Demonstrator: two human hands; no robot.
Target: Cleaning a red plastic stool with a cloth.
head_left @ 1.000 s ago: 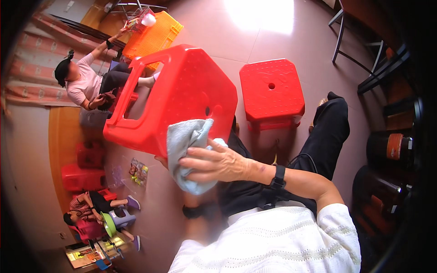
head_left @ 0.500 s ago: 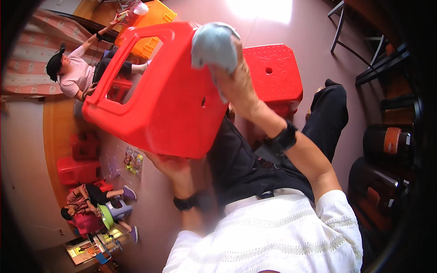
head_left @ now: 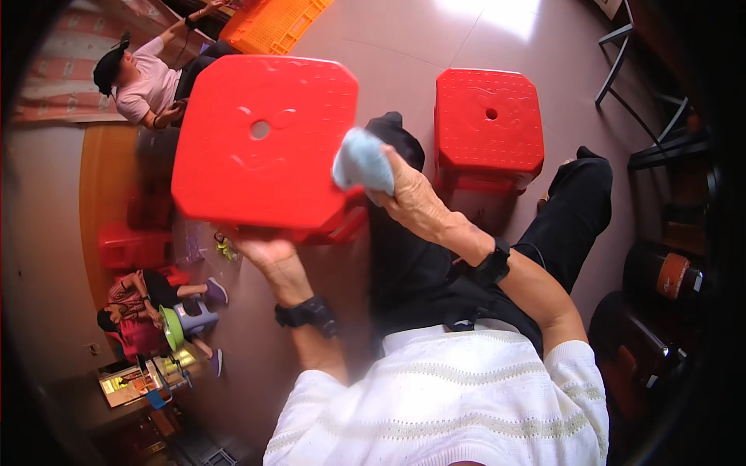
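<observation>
A red plastic stool [head_left: 245,175] is held up at the left, its square seat with a centre hole turned toward me. My left hand [head_left: 268,252] grips it at the lower edge, the fingers mostly hidden behind the stool. In my right hand [head_left: 412,190] is a bunched light blue cloth [head_left: 363,159], at the right edge of the seat. Another red stool [head_left: 489,144] stands upright on the floor beyond my knees.
Upper left, a seated person [head_left: 151,85] is beside an orange plastic crate [head_left: 276,27]. Lower left, another person [head_left: 136,303] sits by a green basin [head_left: 172,328]. More red stools [head_left: 136,245] stand along the left wall. Dark chairs [head_left: 657,279] line the right.
The held stool has turned so its seat now faces me instead of its open side. My right hand with the cloth has moved down from the stool's upper corner to the seat's right edge.
</observation>
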